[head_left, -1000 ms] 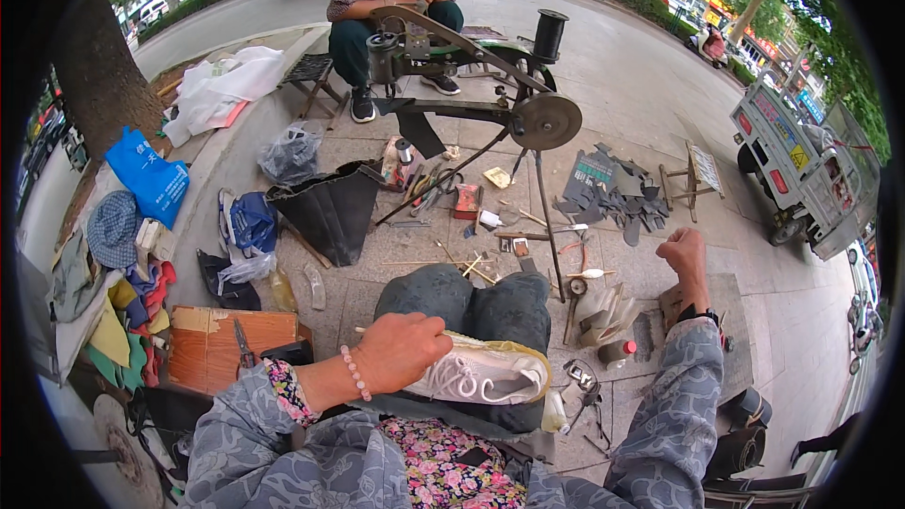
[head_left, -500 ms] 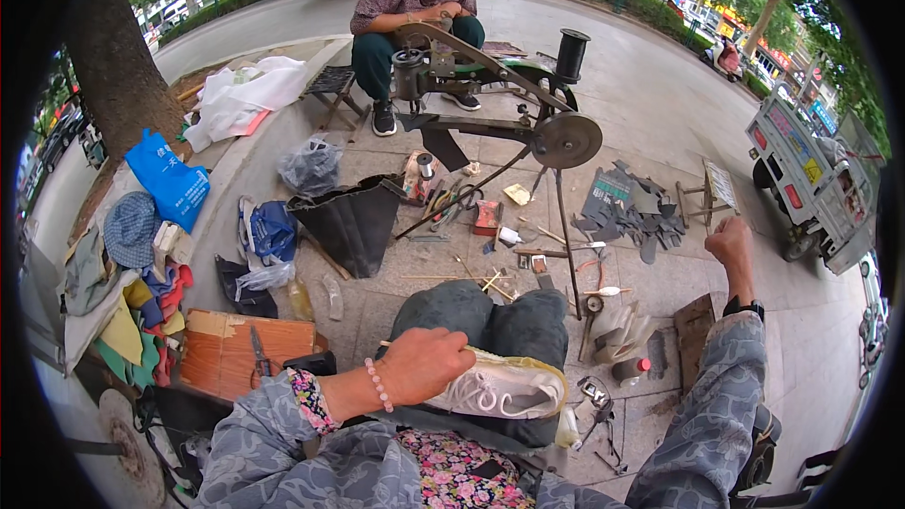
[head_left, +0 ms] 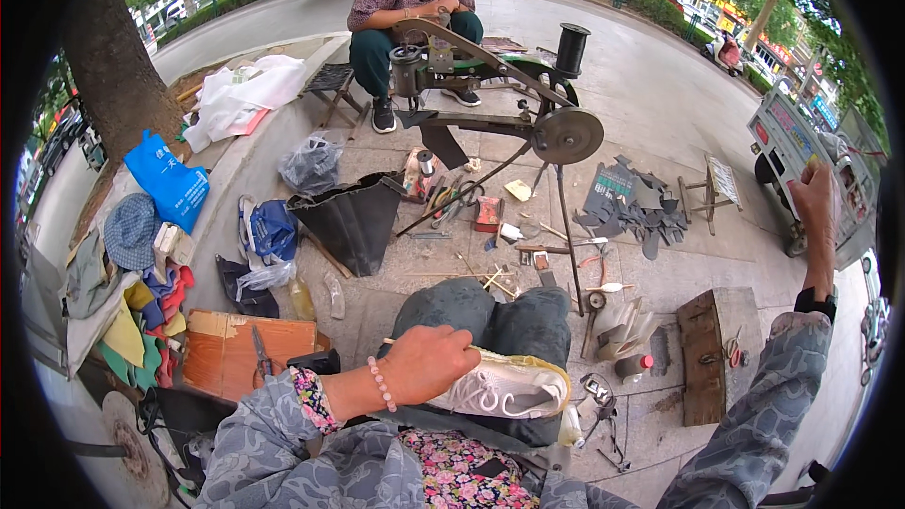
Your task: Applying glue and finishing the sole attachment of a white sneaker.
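A white laced sneaker (head_left: 509, 390) lies on its side across my lap, with a yellowish strip along its sole edge. My left hand (head_left: 429, 363) is closed over one end of the shoe; the tip of a thin pale stick pokes out beside it, and what the fingers grip is hidden. My right hand (head_left: 813, 198) is raised far out to the right, away from the shoe. Its fingers are pinched together, with a small yellowish bit at their tips too small to name. Dark cloth (head_left: 443, 306) covers my knees under the shoe.
Ahead stands a hand-cranked sewing machine (head_left: 490, 85), with a person (head_left: 410, 0) sitting behind it. A wooden box (head_left: 702, 358) and a red-capped bottle (head_left: 633, 368) stand at right. Scattered tools and black scraps (head_left: 636, 203) cover the paving. An orange board (head_left: 236, 349) lies at left.
My right hand has risen and swung farther out to the right, uncovering the wooden box. My left hand and the sneaker have barely moved. The person opposite has shifted an arm.
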The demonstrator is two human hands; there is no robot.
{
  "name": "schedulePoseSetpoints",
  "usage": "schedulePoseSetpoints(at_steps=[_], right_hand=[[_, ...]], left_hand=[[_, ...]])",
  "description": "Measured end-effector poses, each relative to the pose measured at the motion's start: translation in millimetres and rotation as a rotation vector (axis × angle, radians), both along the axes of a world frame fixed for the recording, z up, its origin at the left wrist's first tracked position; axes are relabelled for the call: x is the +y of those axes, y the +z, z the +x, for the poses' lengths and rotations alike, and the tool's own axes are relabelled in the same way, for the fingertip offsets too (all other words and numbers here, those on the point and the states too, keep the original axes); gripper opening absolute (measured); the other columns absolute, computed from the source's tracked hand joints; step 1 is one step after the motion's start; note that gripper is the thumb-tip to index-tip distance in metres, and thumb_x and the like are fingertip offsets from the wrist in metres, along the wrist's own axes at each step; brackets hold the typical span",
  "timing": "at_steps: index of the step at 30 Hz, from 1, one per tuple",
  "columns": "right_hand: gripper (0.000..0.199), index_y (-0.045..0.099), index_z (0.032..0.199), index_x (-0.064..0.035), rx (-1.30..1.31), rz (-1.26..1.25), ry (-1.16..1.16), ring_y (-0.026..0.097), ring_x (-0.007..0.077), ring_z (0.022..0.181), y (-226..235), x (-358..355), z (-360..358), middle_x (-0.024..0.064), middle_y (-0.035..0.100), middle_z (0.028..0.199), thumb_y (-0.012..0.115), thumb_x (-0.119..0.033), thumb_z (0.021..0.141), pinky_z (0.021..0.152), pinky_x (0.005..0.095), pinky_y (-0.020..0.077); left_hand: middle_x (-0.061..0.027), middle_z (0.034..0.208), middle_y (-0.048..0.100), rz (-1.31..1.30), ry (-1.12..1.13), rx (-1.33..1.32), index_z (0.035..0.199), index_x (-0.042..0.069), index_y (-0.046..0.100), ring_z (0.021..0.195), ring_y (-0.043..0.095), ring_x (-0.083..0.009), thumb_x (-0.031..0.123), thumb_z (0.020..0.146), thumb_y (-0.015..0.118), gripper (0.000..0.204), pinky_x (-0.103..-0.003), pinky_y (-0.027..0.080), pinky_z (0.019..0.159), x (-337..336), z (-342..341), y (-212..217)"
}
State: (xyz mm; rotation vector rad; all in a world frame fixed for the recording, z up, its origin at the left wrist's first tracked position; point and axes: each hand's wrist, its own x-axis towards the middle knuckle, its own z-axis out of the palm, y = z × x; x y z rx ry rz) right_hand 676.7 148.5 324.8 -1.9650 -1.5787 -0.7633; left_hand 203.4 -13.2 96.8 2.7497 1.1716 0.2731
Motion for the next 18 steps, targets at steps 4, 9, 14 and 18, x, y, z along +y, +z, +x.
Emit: schedulePoseSetpoints(at_steps=[4, 9, 14, 18], right_hand=[[0.013, 0.048, 0.067, -0.0004, -0.059, 0.006, 0.072, 0.055, 0.0331, 0.07, -26, -12, -23, 0.0166, 0.054, 0.073, 0.059, -0.007, 0.066, 0.065, 0.0406, 0.0427], [0.019, 0.057, 0.081, 0.0019, 0.306, -0.332, 0.597, 0.055, 0.0254, 0.065, -77, -66, -129, 0.0136, 0.055, 0.079, 0.068, -0.006, 0.068, 0.062, 0.0354, 0.0453], [0.054, 0.058, 0.115, -0.0022, 0.361, -0.804, 1.059, 0.057, 0.0375, 0.106, -150, -167, -196, 0.0179, 0.058, 0.118, 0.078, -0.017, 0.068, 0.088, 0.0409, 0.0475], [0.06, 0.055, 0.119, -0.0012, 0.349, -0.789, 1.104, 0.055, 0.037, 0.108, -210, -200, -221, 0.0187, 0.056, 0.12, 0.078, -0.016, 0.066, 0.091, 0.044, 0.0445]], left_hand=[[-0.0052, 0.08, 0.054, 0.021, -0.016, 0.002, 0.077, 0.01, 0.057, 0.079, 0.06, -0.0228, 0.011, 0.072, 0.062, 0.008, -0.036, 0.05, 0.061, 1, 2, -2], [-0.0064, 0.079, 0.055, 0.036, 0.036, -0.002, 0.079, 0.009, 0.058, 0.076, 0.06, -0.0241, 0.012, 0.072, 0.062, 0.008, -0.037, 0.05, 0.06, -10, 0, -3], [-0.0077, 0.075, 0.058, 0.035, 0.025, 0.027, 0.079, 0.008, 0.06, 0.076, 0.062, -0.0246, 0.012, 0.073, 0.061, 0.008, -0.036, 0.052, 0.061, -12, 2, 3], [-0.0083, 0.072, 0.061, 0.068, 0.009, 0.065, 0.078, 0.005, 0.061, 0.075, 0.063, -0.0242, 0.012, 0.072, 0.06, 0.01, -0.034, 0.053, 0.062, -3, 5, -2]])
